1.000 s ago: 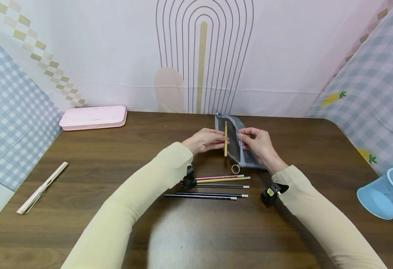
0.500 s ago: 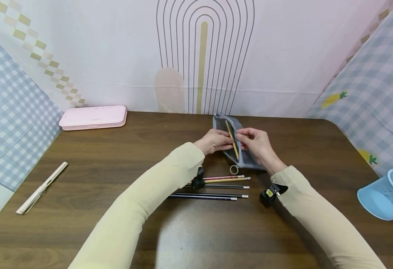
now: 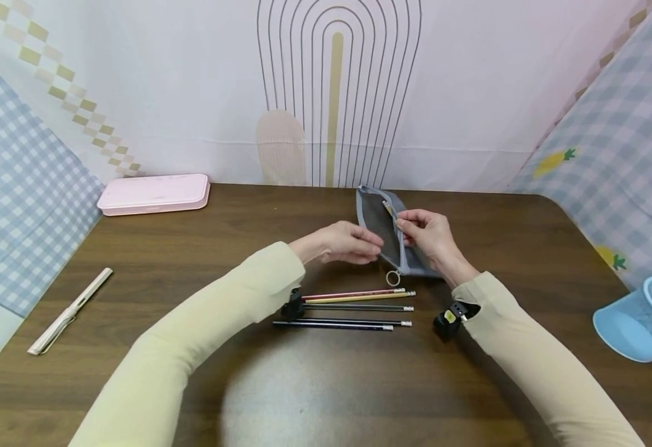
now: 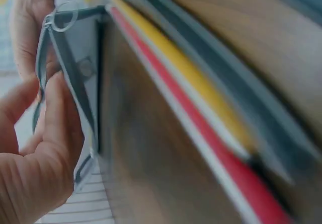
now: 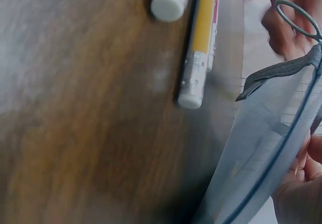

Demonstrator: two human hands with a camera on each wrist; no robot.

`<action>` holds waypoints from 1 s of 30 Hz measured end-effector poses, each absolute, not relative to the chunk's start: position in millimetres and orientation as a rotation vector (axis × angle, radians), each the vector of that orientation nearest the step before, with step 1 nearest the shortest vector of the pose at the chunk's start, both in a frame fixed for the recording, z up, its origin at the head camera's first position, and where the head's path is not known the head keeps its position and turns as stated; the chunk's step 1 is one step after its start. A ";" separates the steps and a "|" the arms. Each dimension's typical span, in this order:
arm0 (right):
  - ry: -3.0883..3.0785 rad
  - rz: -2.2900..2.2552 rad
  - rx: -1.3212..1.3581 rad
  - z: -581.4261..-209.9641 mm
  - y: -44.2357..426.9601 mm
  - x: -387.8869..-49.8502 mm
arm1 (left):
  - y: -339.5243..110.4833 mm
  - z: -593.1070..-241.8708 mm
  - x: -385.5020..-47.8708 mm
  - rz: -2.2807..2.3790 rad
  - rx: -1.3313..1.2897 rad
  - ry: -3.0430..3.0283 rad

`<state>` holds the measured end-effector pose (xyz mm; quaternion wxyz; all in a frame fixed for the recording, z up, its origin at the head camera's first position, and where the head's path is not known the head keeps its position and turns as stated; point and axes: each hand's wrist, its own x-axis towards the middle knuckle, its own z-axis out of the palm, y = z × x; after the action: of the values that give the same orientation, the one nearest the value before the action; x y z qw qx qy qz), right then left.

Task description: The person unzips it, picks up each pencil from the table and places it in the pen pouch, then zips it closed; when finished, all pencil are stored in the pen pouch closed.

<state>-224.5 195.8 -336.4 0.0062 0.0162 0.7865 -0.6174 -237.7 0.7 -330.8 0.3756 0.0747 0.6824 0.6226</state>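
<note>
A grey mesh zip pouch (image 3: 378, 226) stands unzipped near the table's back edge, its ring pull hanging at the near end. My right hand (image 3: 428, 239) pinches the pouch's right rim between thumb and fingers. One pencil (image 3: 388, 207) lies inside the pouch, only its upper end showing beside the right fingertips. My left hand (image 3: 350, 243) is at the left side of the opening with relaxed fingers, holding nothing. Several pencils, among them a yellow pencil (image 3: 359, 298) and a black pencil (image 3: 353, 307), lie on the table nearer to me, partly behind the left wrist camera.
A pink case (image 3: 155, 194) lies at the back left of the wooden table (image 3: 164, 385). A narrow whitish folded item (image 3: 71, 311) lies at the far left. At the right edge a blue mesh cup (image 3: 635, 323) is tipped over.
The yellow pencil from my left hand has gone into the pouch, and that hand has let go and drawn back left. My right hand keeps its pinch on the rim.
</note>
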 end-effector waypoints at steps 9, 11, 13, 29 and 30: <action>2.459 -1.944 0.049 -338.2 197.4 -225.9 | -37.3 -349.5 -220.4 1.241 0.376 1.822; 2.456 -1.948 0.057 -339.0 197.5 -226.0 | -40.6 -351.7 -217.3 1.208 0.421 1.856; 2.449 -1.958 0.058 -339.7 197.3 -226.1 | -42.6 -352.5 -214.6 1.186 0.475 1.892; 2.432 -1.991 0.060 -337.5 198.7 -224.7 | -47.0 -353.4 -208.5 1.034 0.767 2.086; 2.433 -1.988 0.061 -337.4 198.8 -224.7 | -46.9 -353.3 -208.1 1.026 0.776 2.100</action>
<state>-224.7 198.8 -337.4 -0.0006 0.0195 0.7741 -0.6327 -208.1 -46.9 -353.3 0.3330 0.2972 0.8041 0.3927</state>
